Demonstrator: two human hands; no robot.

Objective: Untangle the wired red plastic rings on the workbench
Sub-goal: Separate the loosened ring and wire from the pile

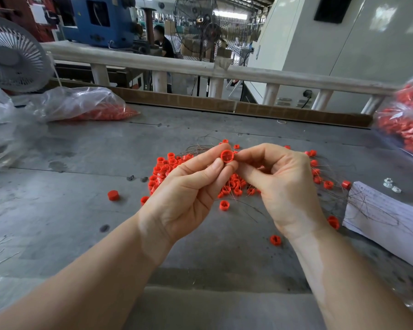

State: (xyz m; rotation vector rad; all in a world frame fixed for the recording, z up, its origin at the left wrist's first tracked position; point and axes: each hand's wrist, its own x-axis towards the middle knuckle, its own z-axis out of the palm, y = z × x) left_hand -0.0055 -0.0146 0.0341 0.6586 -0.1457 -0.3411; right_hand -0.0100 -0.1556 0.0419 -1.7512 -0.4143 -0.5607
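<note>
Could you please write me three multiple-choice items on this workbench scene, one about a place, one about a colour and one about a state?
1. Where does the sheet of paper lie on the workbench?
A. At the right edge
B. Under the fan
C. Inside the left bag

2. What colour are the loose rings heaped on the bench?
A. Blue
B. Red
C. White

3. What is happening to the ring raised above the heap?
A. It lies untouched on the bench
B. It is sealed in a bag
C. The left hand pinches it while the right hand meets it from the other side

Answers:
1. A, since the paper sits to the right of the heap, with thin wires across it.
2. B, as every ring in the heap is red.
3. C, because the left thumb and fingers close on it in the air, with the right fingertips beside it.
</note>
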